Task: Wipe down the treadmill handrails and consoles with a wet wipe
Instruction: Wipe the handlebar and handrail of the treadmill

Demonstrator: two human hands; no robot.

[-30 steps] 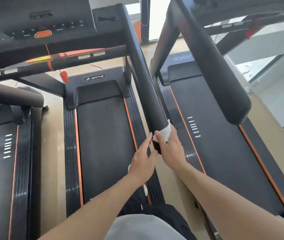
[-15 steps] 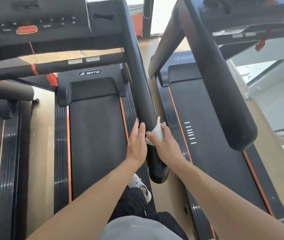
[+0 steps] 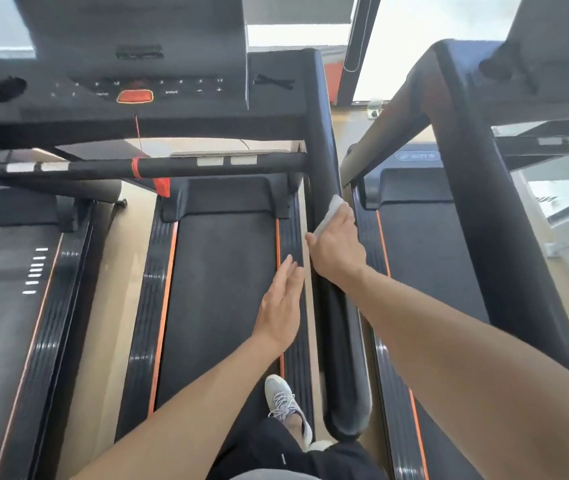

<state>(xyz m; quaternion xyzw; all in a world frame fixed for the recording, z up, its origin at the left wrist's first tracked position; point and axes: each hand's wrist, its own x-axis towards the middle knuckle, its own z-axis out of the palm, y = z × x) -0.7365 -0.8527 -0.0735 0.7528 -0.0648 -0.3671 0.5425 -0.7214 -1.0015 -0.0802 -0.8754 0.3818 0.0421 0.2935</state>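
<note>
1. Head view, the room: bright windows stand behind a row of three black treadmills with orange-edged belts on a pale floor; the person stands on the middle treadmill belt point(image 3: 220, 271), one grey sneaker point(image 3: 286, 403) showing.
2. Head view, the work: the right hand point(image 3: 336, 251) wraps its grip round the right handrail point(image 3: 328, 188) of the middle machine, pressing a white wet wipe point(image 3: 330, 211) against the rail about midway up its slope, toward the console.
3. Head view, the free hand: the left hand point(image 3: 281, 306) hangs just beside the rail with fingers straight, its grip wide and holding nothing, apart from the wipe.
4. Progress, as a judgement: this rail looks partly covered; whether its lower end point(image 3: 349, 410) is clean cannot be told. The console point(image 3: 134, 91) with its orange button, the front crossbar point(image 3: 172, 166), the left rail and the neighbouring treadmills seem untouched, so most of the job is likely left.
</note>
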